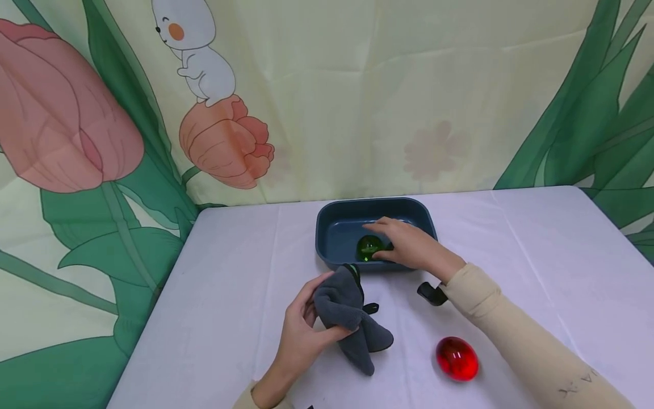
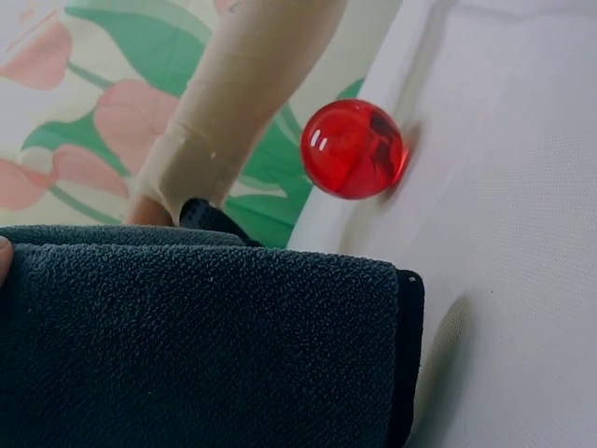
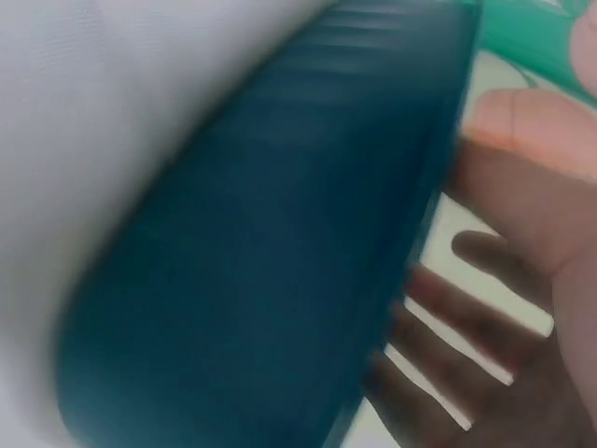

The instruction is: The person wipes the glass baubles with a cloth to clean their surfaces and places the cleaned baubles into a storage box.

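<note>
My left hand [image 1: 301,335] holds a folded dark grey cloth [image 1: 342,304], thumb in front and fingers behind. In the left wrist view the cloth [image 2: 205,336] shows a fuzzy face and a black edging. Over the near right side of a dark blue tub [image 1: 327,227], my right hand [image 1: 409,244] reaches in with its fingers extended. A clear green ball [image 1: 369,247] lies in the tub, right beside the thumb and under the fingers. The right wrist view has the fingers spread apart behind the tub's wall [image 3: 252,252]; the ball is hidden there.
A clear red ball [image 1: 457,359] rests on the white-covered table [image 1: 219,318], nearer than the tub and below the right forearm. Behind the table hangs a printed curtain [image 1: 327,102] with flowers and leaves. A black piece [image 1: 431,293] sits at the right wrist.
</note>
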Action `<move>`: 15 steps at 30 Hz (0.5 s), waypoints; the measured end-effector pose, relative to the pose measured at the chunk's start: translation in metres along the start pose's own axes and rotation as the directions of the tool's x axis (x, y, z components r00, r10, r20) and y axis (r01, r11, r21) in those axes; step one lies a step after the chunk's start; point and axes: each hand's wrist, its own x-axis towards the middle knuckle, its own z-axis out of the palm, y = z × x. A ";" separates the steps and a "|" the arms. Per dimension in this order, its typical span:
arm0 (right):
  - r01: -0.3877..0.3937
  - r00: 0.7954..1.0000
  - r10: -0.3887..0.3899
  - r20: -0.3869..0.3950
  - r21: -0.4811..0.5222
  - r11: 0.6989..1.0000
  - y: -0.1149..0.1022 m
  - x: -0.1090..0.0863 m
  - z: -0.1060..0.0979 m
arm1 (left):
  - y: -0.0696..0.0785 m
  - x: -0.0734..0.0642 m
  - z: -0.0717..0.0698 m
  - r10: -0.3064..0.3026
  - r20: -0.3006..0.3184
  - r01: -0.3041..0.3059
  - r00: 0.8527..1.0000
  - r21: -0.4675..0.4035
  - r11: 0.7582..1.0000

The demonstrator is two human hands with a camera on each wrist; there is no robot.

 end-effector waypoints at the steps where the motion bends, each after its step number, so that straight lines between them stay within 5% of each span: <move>1: 0.009 1.000 -0.009 -0.002 -0.005 1.000 -0.001 -0.003 -0.001 | 0.000 0.000 0.000 -0.007 -0.003 0.007 1.000 0.002 1.000; 15: 0.104 0.992 -0.100 -0.076 0.052 0.993 -0.003 -0.059 -0.025 | 0.002 -0.002 0.005 -0.047 -0.007 0.047 0.999 0.009 0.999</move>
